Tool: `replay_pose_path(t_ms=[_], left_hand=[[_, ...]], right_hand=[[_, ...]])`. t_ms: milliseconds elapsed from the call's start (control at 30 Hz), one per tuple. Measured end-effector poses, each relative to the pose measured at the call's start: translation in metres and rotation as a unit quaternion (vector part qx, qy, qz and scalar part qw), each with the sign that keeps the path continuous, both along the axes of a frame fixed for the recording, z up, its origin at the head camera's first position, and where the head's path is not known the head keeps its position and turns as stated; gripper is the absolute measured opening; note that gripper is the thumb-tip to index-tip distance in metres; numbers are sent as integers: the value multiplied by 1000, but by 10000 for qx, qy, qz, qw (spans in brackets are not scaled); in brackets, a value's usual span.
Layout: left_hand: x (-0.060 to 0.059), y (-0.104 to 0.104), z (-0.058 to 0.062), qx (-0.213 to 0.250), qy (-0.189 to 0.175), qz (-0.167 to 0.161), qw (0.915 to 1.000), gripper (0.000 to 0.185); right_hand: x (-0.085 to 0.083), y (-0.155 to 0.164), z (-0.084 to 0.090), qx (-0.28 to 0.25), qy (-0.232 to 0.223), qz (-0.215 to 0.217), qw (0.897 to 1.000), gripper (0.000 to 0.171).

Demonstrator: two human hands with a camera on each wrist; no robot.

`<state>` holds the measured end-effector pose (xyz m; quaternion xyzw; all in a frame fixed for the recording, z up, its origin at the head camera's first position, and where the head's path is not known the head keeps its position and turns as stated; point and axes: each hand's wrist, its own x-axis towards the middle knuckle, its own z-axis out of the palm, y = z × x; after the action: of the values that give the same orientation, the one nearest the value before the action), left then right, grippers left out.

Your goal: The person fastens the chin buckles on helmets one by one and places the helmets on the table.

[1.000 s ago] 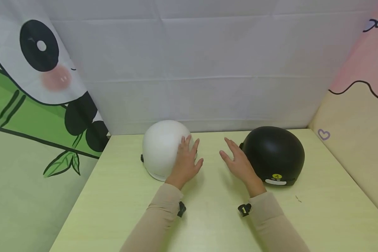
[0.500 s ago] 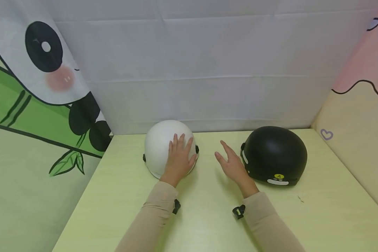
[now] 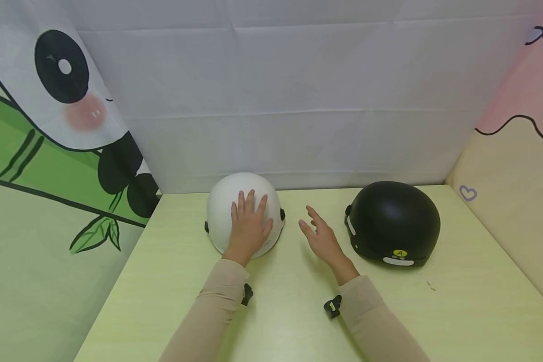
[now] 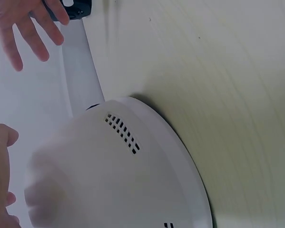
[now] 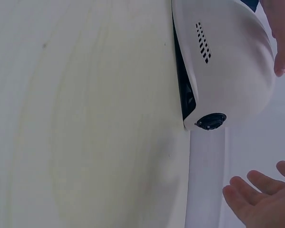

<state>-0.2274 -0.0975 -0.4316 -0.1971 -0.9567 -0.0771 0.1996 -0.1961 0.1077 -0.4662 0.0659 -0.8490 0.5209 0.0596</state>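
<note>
White helmet (image 3: 244, 213) sits on the pale green counter (image 3: 298, 311), with the left hand (image 3: 248, 227) resting flat on its near side, fingers (image 3: 249, 201) straight and slightly spread. Right of the white helmet, the right hand (image 3: 321, 239) hovers with relaxed, spread fingers, touching nothing. Farther right sits a black helmet (image 3: 392, 221).

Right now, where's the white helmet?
Head view: the white helmet sits on the table at back left, under the left hand, with the black helmet to its right.
</note>
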Motion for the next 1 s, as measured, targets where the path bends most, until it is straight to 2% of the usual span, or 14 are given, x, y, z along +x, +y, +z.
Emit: replay_pose_path(t_ms=[233,433,800,1000], left_hand=[[-2,-8,0,136,62,69,9999,59],[-5,-14,1,134,45,134,9998,60],[-8,-20,0,108,-106,225,9996,60],[-10,-22,0,120,-98,239,9996,60]], right_hand=[[-1,-12,-3,-208,-297,37,9993,61],[-5,-24,-7,-266,-379,8,9989,62],[-13,-40,-17,-545,-597,-132,9966,53],[-19,-48,-20,-646,-689,-208,9953,57]])
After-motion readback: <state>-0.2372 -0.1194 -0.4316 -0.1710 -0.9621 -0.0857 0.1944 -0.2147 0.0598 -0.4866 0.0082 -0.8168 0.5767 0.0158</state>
